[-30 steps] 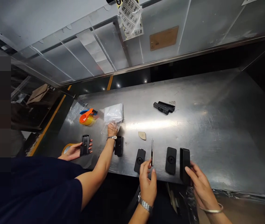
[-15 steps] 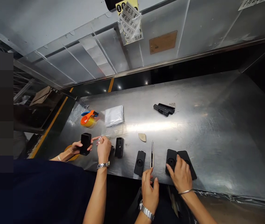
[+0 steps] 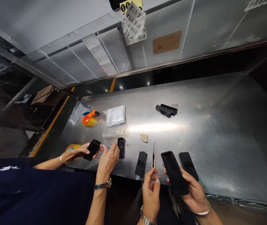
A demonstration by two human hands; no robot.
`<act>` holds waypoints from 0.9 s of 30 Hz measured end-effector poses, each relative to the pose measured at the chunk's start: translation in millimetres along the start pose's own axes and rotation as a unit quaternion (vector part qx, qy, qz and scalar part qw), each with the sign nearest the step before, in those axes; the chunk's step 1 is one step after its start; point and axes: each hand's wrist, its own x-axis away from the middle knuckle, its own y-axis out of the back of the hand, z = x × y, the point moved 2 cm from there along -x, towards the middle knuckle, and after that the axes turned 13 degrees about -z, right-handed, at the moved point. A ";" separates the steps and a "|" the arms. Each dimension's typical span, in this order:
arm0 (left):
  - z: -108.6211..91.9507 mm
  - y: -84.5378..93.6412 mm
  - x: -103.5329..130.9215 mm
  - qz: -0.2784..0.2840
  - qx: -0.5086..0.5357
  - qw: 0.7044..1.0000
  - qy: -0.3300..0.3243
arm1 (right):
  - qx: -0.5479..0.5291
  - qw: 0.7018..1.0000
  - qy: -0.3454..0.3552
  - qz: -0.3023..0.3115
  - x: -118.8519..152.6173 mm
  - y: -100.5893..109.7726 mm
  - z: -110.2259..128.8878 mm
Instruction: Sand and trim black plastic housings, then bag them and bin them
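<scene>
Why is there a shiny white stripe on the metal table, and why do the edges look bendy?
Head view: overhead light glares off the steel table as a bright band beside the beige scrap; the wide lens bows the straight edges; nothing looks blurred.

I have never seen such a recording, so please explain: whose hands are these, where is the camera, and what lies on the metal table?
The camera sits on a person's head and looks down. That person's right hand lifts a black plastic case; the left hand touches the tweezers. The two hands further left belong to a co-worker holding another black part. On the steel table lie more black cases, plastic bags and an orange tape dispenser.
</scene>
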 end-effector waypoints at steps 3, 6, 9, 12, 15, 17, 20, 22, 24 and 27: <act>-11.8 -2.9 5.9 0.034 0.064 0.997 0.004 | -0.094 0.991 -0.068 0.064 19.8 -11.9 1.2; -20.0 -5.0 12.0 0.059 0.112 0.992 0.008 | -0.116 0.985 -0.087 0.091 29.4 -20.0 -1.9; -24.2 -4.7 16.3 0.060 0.124 0.990 0.018 | -0.150 0.977 -0.107 0.106 34.5 -25.4 -4.8; -28.0 -3.2 19.0 0.057 0.126 0.990 0.029 | -0.178 0.970 -0.121 0.111 37.5 -28.0 -6.2; -32.0 -2.2 20.6 0.055 0.128 0.990 0.033 | -0.181 0.970 -0.121 0.107 39.5 -29.1 -6.0; -34.0 -1.7 21.0 0.053 0.132 0.989 0.032 | -0.176 0.972 -0.115 0.102 40.7 -29.9 -5.3; -35.1 -1.5 21.4 0.055 0.133 0.989 0.030 | -0.167 0.975 -0.110 0.094 42.0 -30.8 -4.5; -35.0 -1.3 22.0 0.058 0.134 0.989 0.029 | -0.155 0.978 -0.106 0.086 42.9 -31.1 -3.8; -34.8 -0.4 22.7 0.059 0.126 0.990 0.027 | -0.141 0.982 -0.104 0.073 44.1 -31.5 -2.9; -35.4 4.4 22.2 0.047 0.067 0.997 -0.016 | -0.140 0.982 -0.116 0.050 46.7 -33.2 -2.0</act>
